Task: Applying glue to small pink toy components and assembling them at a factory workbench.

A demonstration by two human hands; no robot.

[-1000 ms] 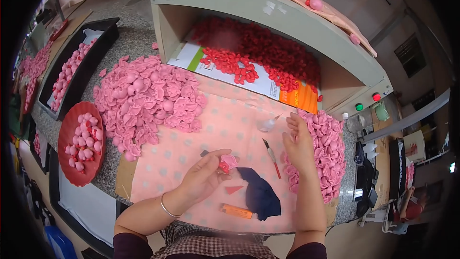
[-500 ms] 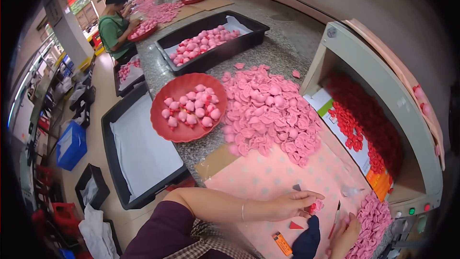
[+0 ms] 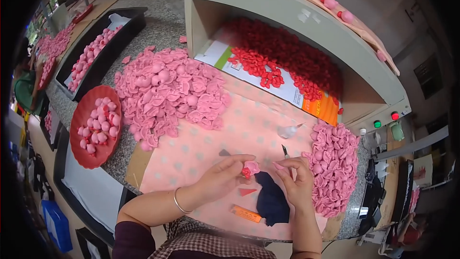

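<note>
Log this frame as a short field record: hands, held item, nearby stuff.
left hand: pinches a small pink flower piece with a red centre
right hand: fingertips at the same piece, holds a thin tool
work surface: pink dotted cloth
left pile: pink petals
right pile: pink petals
red plate: holds pink buds
near hands: dark cloth, orange tube

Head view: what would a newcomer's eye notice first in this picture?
First come the heaps of pink petal-shaped pieces on the dotted pink mat, with a smaller pile at the right. Behind them, small red pieces fill the open box. In front, the left hand holds a small pink and red flower, with the right hand beside it.
</note>
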